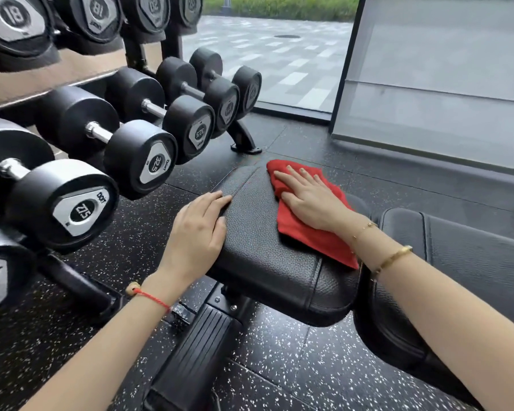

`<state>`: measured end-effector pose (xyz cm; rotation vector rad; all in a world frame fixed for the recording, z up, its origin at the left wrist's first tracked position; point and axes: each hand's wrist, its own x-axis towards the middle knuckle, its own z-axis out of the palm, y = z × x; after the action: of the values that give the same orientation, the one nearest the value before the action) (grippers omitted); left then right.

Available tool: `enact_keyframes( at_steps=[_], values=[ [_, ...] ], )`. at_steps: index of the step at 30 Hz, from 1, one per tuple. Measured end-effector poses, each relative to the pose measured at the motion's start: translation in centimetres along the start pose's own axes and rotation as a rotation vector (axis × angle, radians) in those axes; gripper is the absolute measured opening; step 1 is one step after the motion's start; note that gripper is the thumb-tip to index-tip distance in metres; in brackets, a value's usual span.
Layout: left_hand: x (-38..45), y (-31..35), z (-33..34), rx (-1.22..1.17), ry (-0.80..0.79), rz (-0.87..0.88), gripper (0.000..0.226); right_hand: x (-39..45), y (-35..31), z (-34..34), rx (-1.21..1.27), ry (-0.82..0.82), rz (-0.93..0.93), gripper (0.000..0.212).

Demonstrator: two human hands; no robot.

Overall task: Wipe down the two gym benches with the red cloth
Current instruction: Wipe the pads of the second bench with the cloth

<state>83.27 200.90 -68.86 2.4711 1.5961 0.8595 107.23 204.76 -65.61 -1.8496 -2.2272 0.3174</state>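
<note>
The red cloth point(309, 221) lies crumpled and spread flat on the right side of the first black padded bench point(267, 256). The second bench point(472, 250), also black, stands just beside it on the right.

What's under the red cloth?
The red cloth lies on the black bench pad, with the right hand pressing flat on top. The pad's surface under the cloth is covered, so I can't see it.

A dumbbell rack point(107, 120) stands on speckled black floor point(324, 366) beside a large window point(279, 60).
</note>
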Motion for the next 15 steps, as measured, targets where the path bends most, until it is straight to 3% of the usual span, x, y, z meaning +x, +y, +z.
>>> enact_keyframes(
  at_steps=[5,11,15],
  values=[
    [-0.2,0.4,-0.2,-0.001,0.013,-0.012,0.045,1.3,-3.2,1.3,0.020,0.001,-0.052,0.054],
    [-1.0,0.7,-0.5,-0.030,0.090,-0.038,0.034,-5.8,-3.0,1.6,-0.003,0.008,-0.255,0.055],
    [-2.6,1.0,-1.0,-0.037,0.159,-0.056,0.030,-5.4,-0.9,0.6,0.006,0.003,-0.147,0.053]
  ],
)
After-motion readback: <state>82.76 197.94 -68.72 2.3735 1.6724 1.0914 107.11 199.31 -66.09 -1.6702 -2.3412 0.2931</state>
